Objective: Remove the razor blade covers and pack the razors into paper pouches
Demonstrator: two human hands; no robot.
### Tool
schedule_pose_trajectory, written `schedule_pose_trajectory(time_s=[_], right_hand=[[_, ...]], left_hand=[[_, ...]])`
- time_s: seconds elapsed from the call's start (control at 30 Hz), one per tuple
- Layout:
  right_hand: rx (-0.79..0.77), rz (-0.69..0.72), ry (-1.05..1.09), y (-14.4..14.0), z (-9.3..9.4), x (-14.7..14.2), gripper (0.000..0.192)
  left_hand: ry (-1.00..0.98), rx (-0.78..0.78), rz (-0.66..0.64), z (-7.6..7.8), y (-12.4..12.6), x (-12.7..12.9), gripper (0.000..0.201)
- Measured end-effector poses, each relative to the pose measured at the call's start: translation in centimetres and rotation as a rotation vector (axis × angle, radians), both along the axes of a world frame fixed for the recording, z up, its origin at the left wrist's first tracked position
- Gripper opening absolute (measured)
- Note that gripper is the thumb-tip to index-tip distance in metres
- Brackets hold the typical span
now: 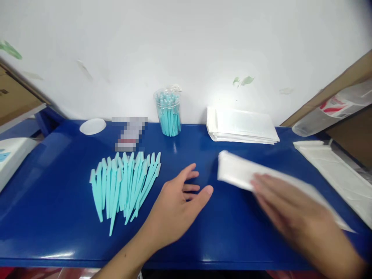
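Right hand (293, 211), blurred, lies on a white sleeve (241, 170), fingers flat; whether it grips the sleeve cannot be told. Left hand (180, 203) hovers spread and empty beside the teal sticks (124, 186) fanned loose on the table (58, 217). Sleeve stack (241, 126) and stick cup (168, 112) stand behind; no stick appears sleeved yet.

Sticks (124, 186) left on table (58, 162); cup (168, 112) behind; pouches (241, 126) right.

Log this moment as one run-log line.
left hand: open, empty, beside teal sticks | right hand: blurred, on white packet | surface: blue table
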State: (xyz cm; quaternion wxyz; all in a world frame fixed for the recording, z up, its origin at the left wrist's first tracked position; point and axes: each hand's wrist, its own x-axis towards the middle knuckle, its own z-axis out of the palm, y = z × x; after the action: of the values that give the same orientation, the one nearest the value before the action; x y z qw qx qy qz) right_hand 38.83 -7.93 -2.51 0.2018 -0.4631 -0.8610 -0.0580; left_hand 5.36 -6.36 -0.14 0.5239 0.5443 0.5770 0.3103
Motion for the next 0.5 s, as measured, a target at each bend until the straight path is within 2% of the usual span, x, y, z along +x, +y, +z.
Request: schedule_pose_trajectory(time_s=[0.03,0.07,0.17,0.23,0.3,0.33,0.43,0.5], right_hand=[[-0.002,0.107,-0.034,-0.1,-0.2,-2.5,0.048],[-0.002,0.157,-0.029,-0.1,-0.4,-4.5,0.045],[-0.052,0.124,-0.011,0.8,-0.7,-8.0,0.045],[-0.095,0.035,-0.031,1.9,-0.8,-9.2,0.072],[-0.151,-0.031,-0.045,3.2,-0.7,-10.4,0.104],[-0.184,-0.048,-0.034,3.9,-0.5,-11.1,0.111],[-0.317,-0.013,0.050,5.7,0.2,-12.7,0.103],[-0.373,0.079,0.116,6.5,0.8,-12.9,0.101]], left_hand=[[0.046,0.003,0.002,-0.1,0.5,0.1,0.081],[0.112,0.028,-0.004,-0.2,1.0,0.2,0.082],[0.292,0.135,-0.030,-0.8,1.6,0.8,0.062],[0.319,0.181,-0.022,-1.1,1.7,1.1,0.048],[0.304,0.210,-0.006,-1.2,1.6,1.1,0.044],[0.293,0.222,0.002,-1.1,1.6,1.0,0.044],[0.262,0.222,0.037,-0.6,1.7,0.4,0.041],[0.253,0.208,0.064,-0.3,2.0,-0.1,0.037]])
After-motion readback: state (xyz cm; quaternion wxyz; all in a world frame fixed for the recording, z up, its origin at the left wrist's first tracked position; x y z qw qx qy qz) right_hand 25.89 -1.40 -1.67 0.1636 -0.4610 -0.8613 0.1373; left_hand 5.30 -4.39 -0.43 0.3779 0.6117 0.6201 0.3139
